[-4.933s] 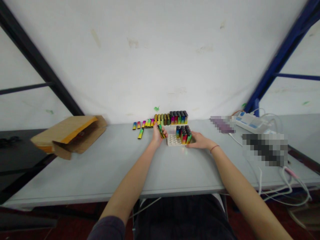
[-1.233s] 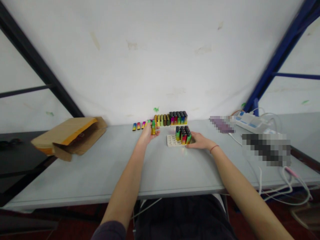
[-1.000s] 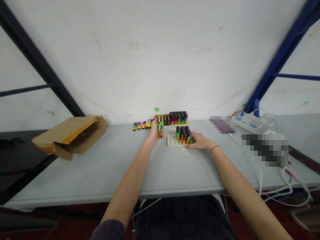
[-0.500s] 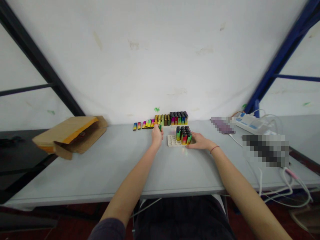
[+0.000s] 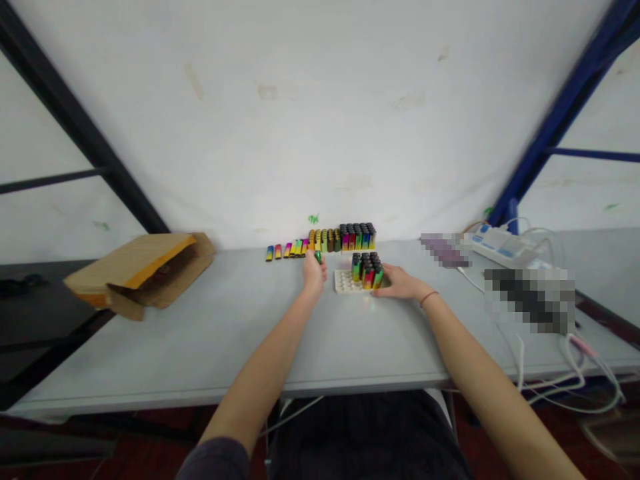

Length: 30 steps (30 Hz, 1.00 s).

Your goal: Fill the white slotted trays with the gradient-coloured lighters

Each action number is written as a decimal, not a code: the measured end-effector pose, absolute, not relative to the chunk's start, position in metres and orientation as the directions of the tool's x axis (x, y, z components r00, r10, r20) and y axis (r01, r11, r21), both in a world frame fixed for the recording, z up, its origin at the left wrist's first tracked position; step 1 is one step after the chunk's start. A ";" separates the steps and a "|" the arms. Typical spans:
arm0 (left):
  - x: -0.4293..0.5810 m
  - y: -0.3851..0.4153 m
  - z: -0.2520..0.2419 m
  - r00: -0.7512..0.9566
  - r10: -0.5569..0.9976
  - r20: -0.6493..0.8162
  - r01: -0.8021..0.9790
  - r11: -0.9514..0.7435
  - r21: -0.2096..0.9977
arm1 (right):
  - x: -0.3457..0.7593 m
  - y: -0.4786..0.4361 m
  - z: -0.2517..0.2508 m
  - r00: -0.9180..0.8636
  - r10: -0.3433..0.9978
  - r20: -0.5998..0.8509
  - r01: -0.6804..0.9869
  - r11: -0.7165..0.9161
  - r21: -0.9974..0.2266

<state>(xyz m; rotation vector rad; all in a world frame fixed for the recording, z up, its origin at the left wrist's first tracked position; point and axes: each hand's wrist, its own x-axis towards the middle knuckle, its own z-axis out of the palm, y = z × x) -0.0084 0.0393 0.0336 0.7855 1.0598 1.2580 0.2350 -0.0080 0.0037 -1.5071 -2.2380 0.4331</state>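
Observation:
My left hand (image 5: 313,275) is closed round a green lighter (image 5: 318,256), just left of a white tray (image 5: 344,283) with round holes. Several rainbow-coloured lighters (image 5: 367,269) with black caps stand in the tray's right half. My right hand (image 5: 400,281) rests on the table against the tray's right side, fingers curled on its edge. A row of loose lighters (image 5: 293,249) lies flat along the wall behind my left hand. A full second tray of upright lighters (image 5: 357,236) stands at the wall.
An open cardboard box (image 5: 137,271) lies on its side at the table's left. A white power strip (image 5: 500,244) with cables and two blurred patches sit at the right. The grey table (image 5: 225,333) ends at a white wall; dark and blue frame posts flank it.
My left hand went left to the row of loose lighters, picked one up, and brought it back beside the tray, turning it in the fingers. My right hand has stayed on the tray.

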 end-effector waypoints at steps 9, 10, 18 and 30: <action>0.002 0.033 0.038 0.076 0.996 0.050 -0.137 -0.040 0.990 | 0.235 -0.008 0.002 -0.321 0.932 0.169 0.797 0.363 -0.484; 0.002 0.032 0.038 0.095 0.983 0.158 -0.100 -0.148 0.984 | 0.235 -0.008 0.003 -0.322 0.932 0.166 0.796 0.361 -0.486; -0.004 0.022 0.047 0.319 0.809 0.493 0.142 -0.555 0.819 | 0.235 -0.008 0.004 -0.336 0.931 0.140 0.797 0.361 -0.484; -0.005 0.029 0.027 0.489 0.781 0.389 0.175 -0.525 0.833 | 0.236 -0.006 0.002 -0.333 0.931 0.152 0.787 0.363 -0.499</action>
